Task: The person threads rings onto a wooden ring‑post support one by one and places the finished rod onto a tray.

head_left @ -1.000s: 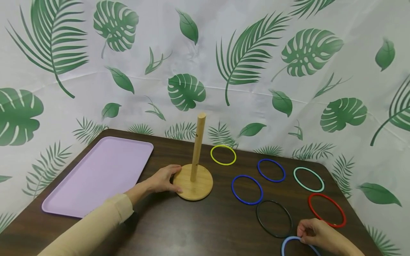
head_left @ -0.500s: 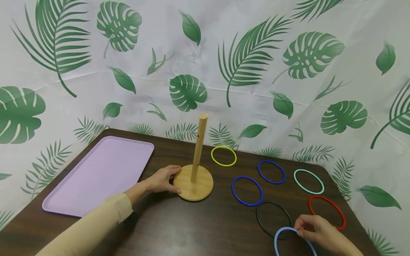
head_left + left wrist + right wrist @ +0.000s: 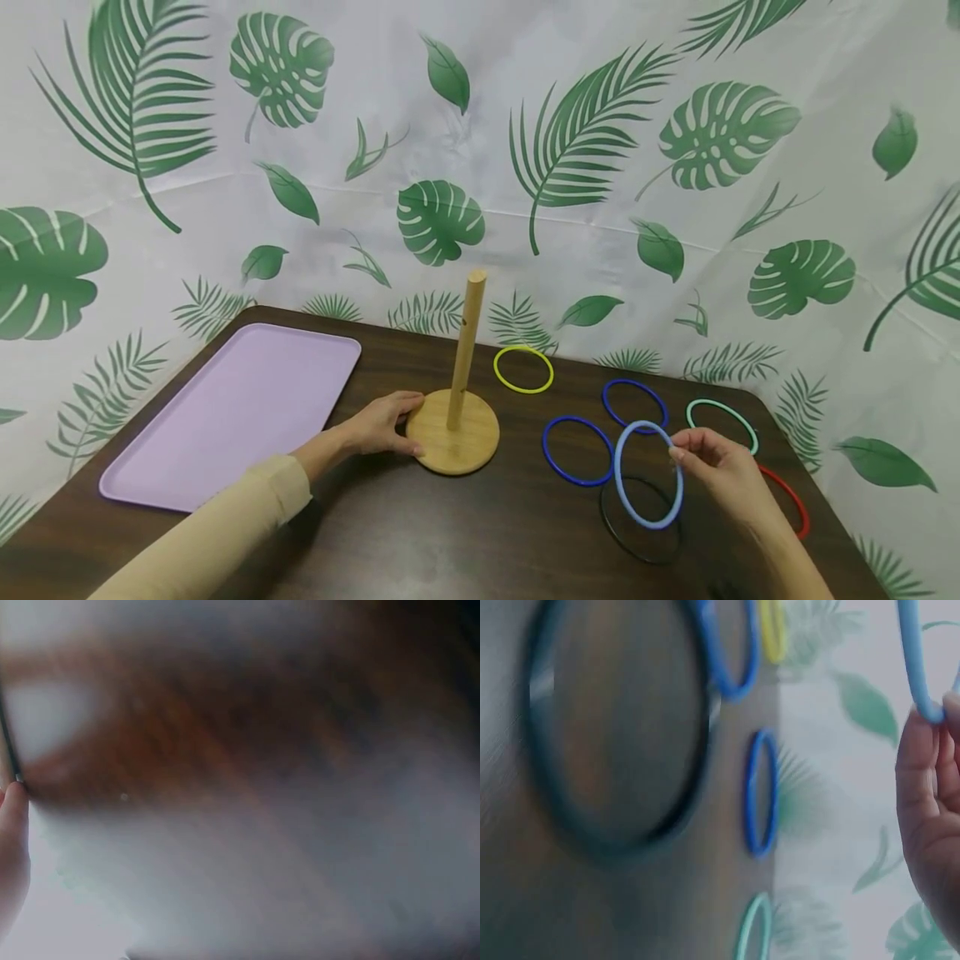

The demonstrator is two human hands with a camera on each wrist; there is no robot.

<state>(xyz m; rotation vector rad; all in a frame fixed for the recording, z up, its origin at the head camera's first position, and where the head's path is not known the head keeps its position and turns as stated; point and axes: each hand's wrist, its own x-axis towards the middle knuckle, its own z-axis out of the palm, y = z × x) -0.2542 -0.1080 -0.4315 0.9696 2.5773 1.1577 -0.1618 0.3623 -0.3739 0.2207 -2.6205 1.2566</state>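
Observation:
A light blue ring [image 3: 619, 475] is lifted off the table, pinched at its right side between the thumb and fingers of my right hand [image 3: 723, 471]. In the right wrist view the same light blue ring [image 3: 913, 656] appears at the upper right, in the fingertips. My left hand [image 3: 378, 427] grips the left edge of the round base of a wooden peg stand [image 3: 465, 354], thumb in front and fingers behind. The stand's peg is upright and bare. Beneath the raised ring, a black ring [image 3: 637, 557] lies on the table.
Two dark blue rings [image 3: 577, 419] [image 3: 633, 383], a yellow ring [image 3: 523, 390], a mint ring [image 3: 720, 402] and a partly hidden red ring [image 3: 791, 496] lie on the dark table [image 3: 420, 542]. A lilac tray [image 3: 247, 408] is at left. A leaf-patterned cloth [image 3: 337, 83] hangs behind.
My right hand has raised the light blue ring from the table's near right and moved it forward and slightly left, above the black ring. The left hand stays on the stand's base.

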